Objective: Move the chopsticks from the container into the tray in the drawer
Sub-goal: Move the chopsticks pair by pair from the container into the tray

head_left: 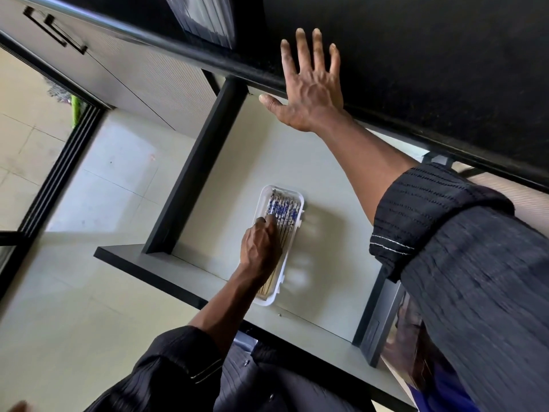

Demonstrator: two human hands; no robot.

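A white oblong tray (265, 302) lies in the open drawer (237, 173). Several chopsticks (282, 208) with blue-and-white patterned tops and plain wooden tips lie side by side in it. My left hand (260, 244) reaches down into the tray, its fingers closed on the chopsticks near their middle and hiding part of them. My right hand (310, 84) rests flat on the edge of the black countertop (430, 55) above the drawer, fingers spread and holding nothing. A ribbed grey object (205, 22), perhaps the container, stands on the counter at the top edge.
The drawer has a black side wall (196, 168) on the left and a dark front panel (178, 288) near me. A pale cabinet door with a black handle (56, 31) is at the upper left. Light floor tiles (89, 292) lie below.
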